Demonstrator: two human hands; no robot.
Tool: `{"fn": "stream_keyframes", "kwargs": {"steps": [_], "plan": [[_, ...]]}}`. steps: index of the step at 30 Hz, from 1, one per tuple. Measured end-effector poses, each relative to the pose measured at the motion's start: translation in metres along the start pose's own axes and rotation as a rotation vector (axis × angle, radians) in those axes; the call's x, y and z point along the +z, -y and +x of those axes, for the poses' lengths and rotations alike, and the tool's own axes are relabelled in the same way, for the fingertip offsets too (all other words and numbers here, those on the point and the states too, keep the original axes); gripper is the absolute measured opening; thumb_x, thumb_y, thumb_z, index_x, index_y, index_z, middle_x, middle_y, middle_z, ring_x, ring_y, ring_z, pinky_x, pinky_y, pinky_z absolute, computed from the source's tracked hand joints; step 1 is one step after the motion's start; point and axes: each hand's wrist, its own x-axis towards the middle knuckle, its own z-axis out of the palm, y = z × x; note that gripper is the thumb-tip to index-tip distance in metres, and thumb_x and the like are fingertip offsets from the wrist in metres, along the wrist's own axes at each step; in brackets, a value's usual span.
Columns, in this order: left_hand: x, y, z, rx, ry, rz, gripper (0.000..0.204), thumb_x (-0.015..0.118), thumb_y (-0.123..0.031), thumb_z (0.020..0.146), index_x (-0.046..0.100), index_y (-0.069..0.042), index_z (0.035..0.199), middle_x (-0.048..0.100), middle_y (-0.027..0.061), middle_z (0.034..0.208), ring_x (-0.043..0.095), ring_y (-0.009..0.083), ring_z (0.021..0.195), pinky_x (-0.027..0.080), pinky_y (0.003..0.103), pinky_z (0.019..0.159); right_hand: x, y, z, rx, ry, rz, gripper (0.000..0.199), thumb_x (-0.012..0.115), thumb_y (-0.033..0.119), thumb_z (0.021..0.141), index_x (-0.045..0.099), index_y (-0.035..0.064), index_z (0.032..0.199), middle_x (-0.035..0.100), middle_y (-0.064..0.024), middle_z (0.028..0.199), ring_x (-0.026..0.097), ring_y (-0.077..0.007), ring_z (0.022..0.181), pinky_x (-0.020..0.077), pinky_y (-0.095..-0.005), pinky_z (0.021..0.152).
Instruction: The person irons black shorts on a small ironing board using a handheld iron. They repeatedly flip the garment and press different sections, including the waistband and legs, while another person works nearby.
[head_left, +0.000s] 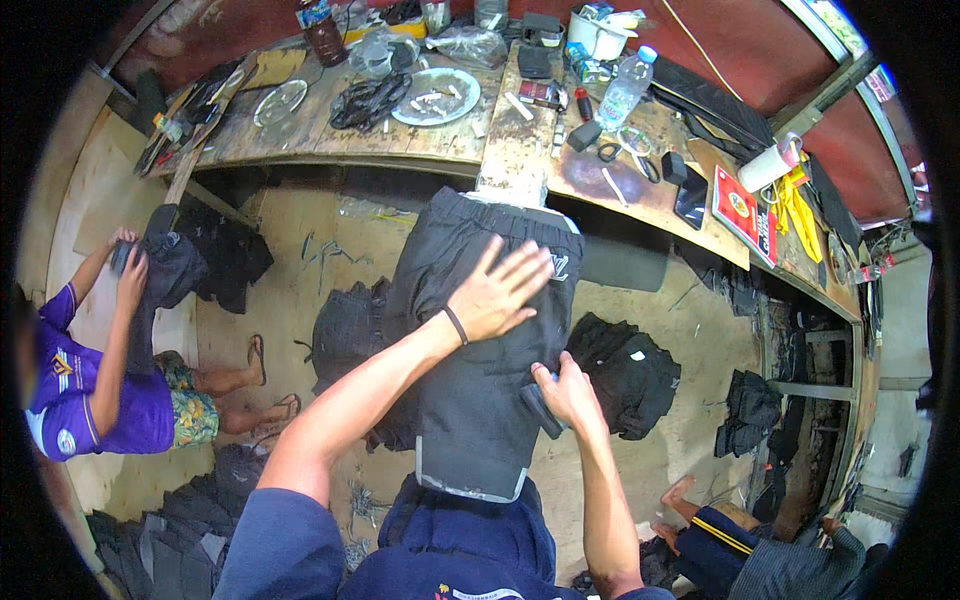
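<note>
A black garment with a gathered elastic waistband (pixel 490 222) is stretched over a narrow board in front of me. A small white emblem (pixel 560 264) shows near its upper right. My left hand (pixel 500 290) lies flat on the cloth just below the waistband, fingers spread, a dark band round the wrist. At the garment's right edge, my right hand (pixel 572 395) is closed round a small dark block-shaped tool (pixel 541 411); its exact kind is unclear. The board's near end (pixel 470 485), edged in grey, points toward my lap.
A wooden workbench (pixel 330 140) crosses the far side, bearing a white plate (pixel 436 97), a water bottle (pixel 628 90), scissors (pixel 645 168) and a phone (pixel 690 197). Dark garment piles (pixel 620 375) lie on the floor. A person in purple (pixel 110 390) handles dark cloth leftward; another (pixel 790 560) sits lower right.
</note>
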Motion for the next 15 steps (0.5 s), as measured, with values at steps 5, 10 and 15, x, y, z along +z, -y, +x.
{"fn": "stream_keyframes", "kwargs": {"steps": [5, 10, 15], "plan": [[-0.047, -0.019, 0.035, -0.093, 0.825, -0.116, 0.064, 0.073, -0.056, 0.094, 0.074, -0.011, 0.139, 0.076, 0.0129, 0.135, 0.068, 0.0304, 0.133, 0.037, 0.056, 0.120, 0.025, -0.006, -0.002, 0.039, -0.202, 0.053, 0.072, 0.066, 0.047, 0.101, 0.056, -0.0036, 0.151, 0.071, -0.0391, 0.126, 0.069, -0.0524, 0.124, 0.0550, -0.0553, 0.108], [-0.018, -0.004, 0.057, -0.059, 0.685, 0.285, 0.042, 0.059, -0.043, 0.105, 0.082, -0.012, 0.123, 0.079, 0.0060, 0.125, 0.068, 0.0211, 0.129, 0.007, 0.082, 0.126, 0.013, -0.004, -0.005, 0.018, -0.220, 0.156, 0.075, 0.068, 0.048, 0.101, 0.055, -0.0038, 0.153, 0.073, -0.0372, 0.127, 0.071, -0.0502, 0.123, 0.0554, -0.0534, 0.107], [0.004, -0.003, 0.038, -0.134, 0.031, 0.014, 0.035, 0.071, -0.036, 0.101, 0.077, -0.010, 0.123, 0.076, 0.0057, 0.128, 0.066, 0.0202, 0.131, 0.015, 0.077, 0.130, 0.026, -0.006, -0.042, -0.252, -0.610, 0.350, 0.059, 0.074, 0.034, 0.104, 0.059, -0.0025, 0.149, 0.076, -0.0239, 0.120, 0.075, -0.0348, 0.109, 0.0572, -0.0443, 0.099]]}}
